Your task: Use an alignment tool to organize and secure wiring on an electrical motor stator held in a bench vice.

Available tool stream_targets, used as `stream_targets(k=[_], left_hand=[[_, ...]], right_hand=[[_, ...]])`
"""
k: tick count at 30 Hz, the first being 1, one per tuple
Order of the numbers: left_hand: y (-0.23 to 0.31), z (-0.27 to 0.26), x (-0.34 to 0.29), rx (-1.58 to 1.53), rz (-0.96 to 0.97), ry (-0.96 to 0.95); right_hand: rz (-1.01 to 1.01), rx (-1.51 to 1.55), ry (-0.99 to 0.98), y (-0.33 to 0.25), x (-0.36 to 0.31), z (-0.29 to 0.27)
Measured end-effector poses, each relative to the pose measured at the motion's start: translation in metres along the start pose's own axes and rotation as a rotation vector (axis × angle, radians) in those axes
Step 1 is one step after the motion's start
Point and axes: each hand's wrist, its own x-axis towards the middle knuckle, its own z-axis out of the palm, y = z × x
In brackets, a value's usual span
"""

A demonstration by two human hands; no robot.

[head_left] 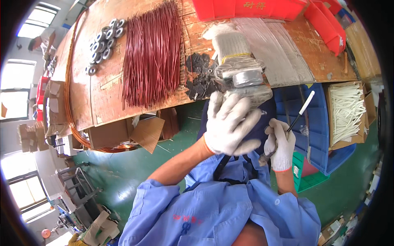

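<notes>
My left hand [232, 125], in a white knit glove, hovers by the table's front edge with its fingers spread and nothing visible in them. Just beyond it sits a silver-grey cylinder [248, 78] on a block wrapped in clear plastic [256, 96]. My right hand [282, 143], also gloved, is closed around a thin dark rod with a white sleeve [307, 102] on its upper end, tilted up to the right. A brownish piece [266, 158] shows below that hand; I cannot tell whether it belongs to the rod.
Many red-brown wires [152, 57] lie on the wooden table [111, 94], beside several grey metal rings [98, 47]. Red bins [246, 10] stand at the back. At right are a blue crate [318, 123] and a carton of white tubes [347, 112]. A cardboard flap [147, 133] juts out below the table.
</notes>
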Motion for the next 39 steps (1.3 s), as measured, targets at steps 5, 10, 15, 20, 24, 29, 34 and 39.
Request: stream_targets(k=[5,10,15,20,24,29,34,39], left_hand=[[-0.019,-0.042,0.021,0.055,0.12,0.109],[-0.13,-0.078,0.07,0.609,-0.612,-0.122],[-0.214,-0.084,0.092,0.57,-0.861,-0.453],[-0.239,-0.087,0.09,0.401,-0.951,-0.345],[-0.253,-0.118,0.083,-0.04,-1.097,-0.059],[-0.225,-0.138,0.099,-0.327,-1.107,0.199],[-0.204,-0.149,0.099,-0.222,-1.034,0.232],[-0.062,-0.127,0.087,-0.257,-0.811,0.224]], right_hand=[[0.026,0.043,0.019,0.007,-0.025,-0.008],[0.042,0.094,0.171,0.032,-0.037,-0.033],[0.049,0.178,0.146,0.048,-0.047,-0.042],[0.028,0.242,0.184,0.057,-0.056,-0.054],[0.022,0.273,0.182,0.054,-0.058,-0.055],[0.009,0.235,0.119,0.042,-0.05,-0.037],[-0.041,0.177,-0.021,0.023,-0.05,-0.002],[-0.177,-0.028,-0.282,-0.005,-0.057,0.007]])
